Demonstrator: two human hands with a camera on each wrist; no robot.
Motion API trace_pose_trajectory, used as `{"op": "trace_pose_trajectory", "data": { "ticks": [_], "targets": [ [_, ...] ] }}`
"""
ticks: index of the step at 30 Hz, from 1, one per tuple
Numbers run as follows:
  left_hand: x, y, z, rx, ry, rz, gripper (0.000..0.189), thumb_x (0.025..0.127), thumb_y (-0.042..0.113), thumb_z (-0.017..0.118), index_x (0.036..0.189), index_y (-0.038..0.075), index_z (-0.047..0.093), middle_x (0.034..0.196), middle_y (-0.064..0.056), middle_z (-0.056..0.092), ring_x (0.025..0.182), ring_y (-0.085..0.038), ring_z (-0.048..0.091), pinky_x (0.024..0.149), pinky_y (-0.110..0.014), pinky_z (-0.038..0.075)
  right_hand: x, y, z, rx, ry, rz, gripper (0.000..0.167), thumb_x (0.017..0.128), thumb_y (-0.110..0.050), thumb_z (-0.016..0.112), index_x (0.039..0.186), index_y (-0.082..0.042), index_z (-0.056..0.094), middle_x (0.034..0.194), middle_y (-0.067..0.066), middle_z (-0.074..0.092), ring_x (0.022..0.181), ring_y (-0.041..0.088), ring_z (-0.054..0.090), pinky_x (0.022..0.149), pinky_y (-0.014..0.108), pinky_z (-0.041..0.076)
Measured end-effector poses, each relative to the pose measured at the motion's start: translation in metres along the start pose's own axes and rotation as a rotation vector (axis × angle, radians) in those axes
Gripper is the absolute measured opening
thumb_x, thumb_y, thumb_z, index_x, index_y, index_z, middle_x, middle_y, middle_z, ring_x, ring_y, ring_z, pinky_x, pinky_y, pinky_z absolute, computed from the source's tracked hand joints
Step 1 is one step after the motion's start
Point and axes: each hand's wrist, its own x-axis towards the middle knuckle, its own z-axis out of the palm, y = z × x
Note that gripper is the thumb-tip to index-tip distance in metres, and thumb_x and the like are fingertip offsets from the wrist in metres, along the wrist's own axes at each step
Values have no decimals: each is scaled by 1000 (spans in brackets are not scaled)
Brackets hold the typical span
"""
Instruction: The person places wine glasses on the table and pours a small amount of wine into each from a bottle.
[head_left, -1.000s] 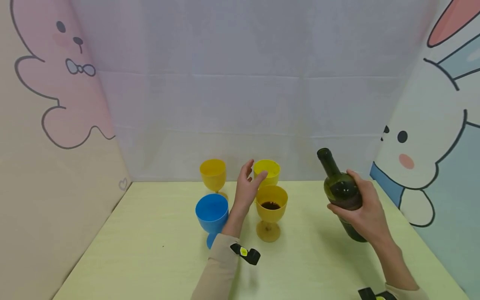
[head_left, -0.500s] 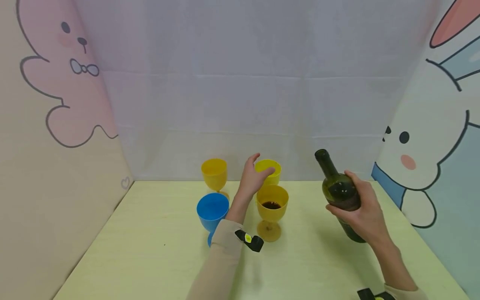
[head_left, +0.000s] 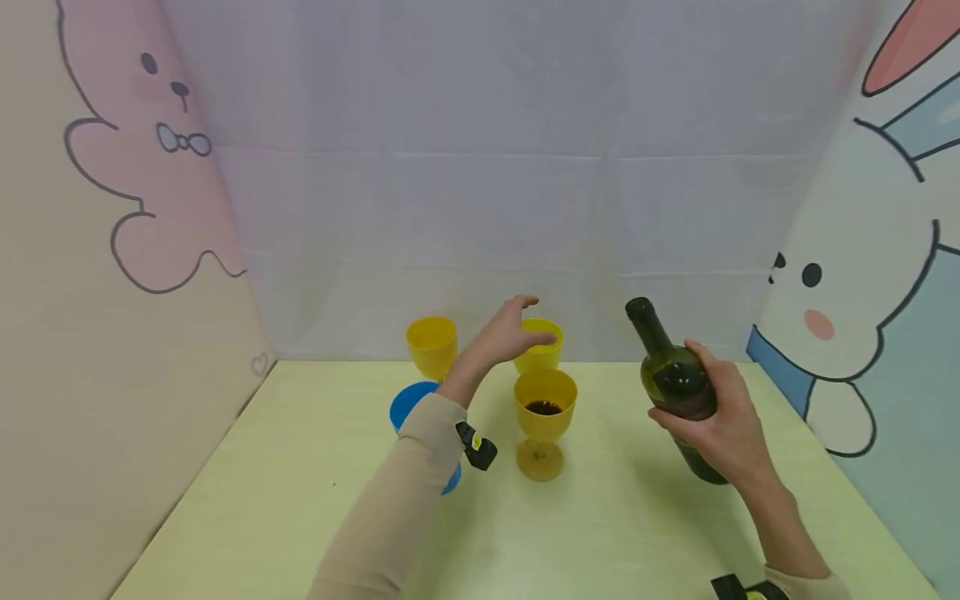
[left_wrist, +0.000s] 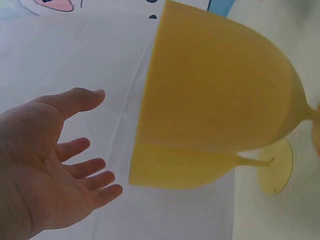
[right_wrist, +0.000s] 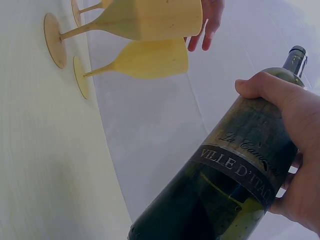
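Apparently partway: the amber goblet (head_left: 545,425) holds dark liquid.
Head view: the left hand (head_left: 507,335), fingers apart and holding nothing, is beside the bright yellow goblet (head_left: 537,360); the amber goblet stands between the hands. Whether others are filled cannot be told. Left wrist: goblet rims lie just past those fingertips (left_wrist: 119,190). Right wrist: the right hand (right_wrist: 305,125) grips the green bottle (right_wrist: 227,165) (neck up, not pouring).
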Motion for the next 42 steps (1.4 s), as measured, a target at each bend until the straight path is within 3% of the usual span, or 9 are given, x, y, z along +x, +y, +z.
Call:
{"op": "trace_pose_trajectory", "data": {
  "ticks": [7,13,20,31,42],
  "targets": [
    [10,16,-14,165,-62,-4,70,94,32,67,152,9,36,157,-12,36,145,-28,36,118,-45,35,3,0,-3,7,-6,-10,108,61,-7,92,153,-21,38,129,22,50,110,28,43,83,49,36],
    [13,23,-32,267,-184,77,67,95,31,66,151,7,37,156,-12,38,144,-30,37,117,-44,36,0,2,-2,11,-16,16,109,61,-8,93,153,-25,38,128,19,50,108,22,41,82,46,36],
    [16,15,-50,320,-317,77,69,95,34,66,153,13,35,158,-7,36,145,-28,36,116,-44,38,-3,4,0,12,-9,0,106,61,-9,93,152,-21,40,124,17,52,106,15,41,81,44,37],
    [34,-12,-33,269,-389,88,77,94,30,68,157,15,27,163,-4,27,148,-30,31,115,-45,38,0,5,-7,-20,-15,4,105,63,-11,92,153,-19,38,126,19,52,109,25,44,82,50,38],
    [42,-7,-31,268,-483,66,86,89,30,73,158,18,23,164,-6,25,150,-28,27,120,-49,31,-2,5,-6,-38,-15,25,106,62,-11,93,153,-19,38,126,20,51,109,26,44,80,48,38]
  ]
}}
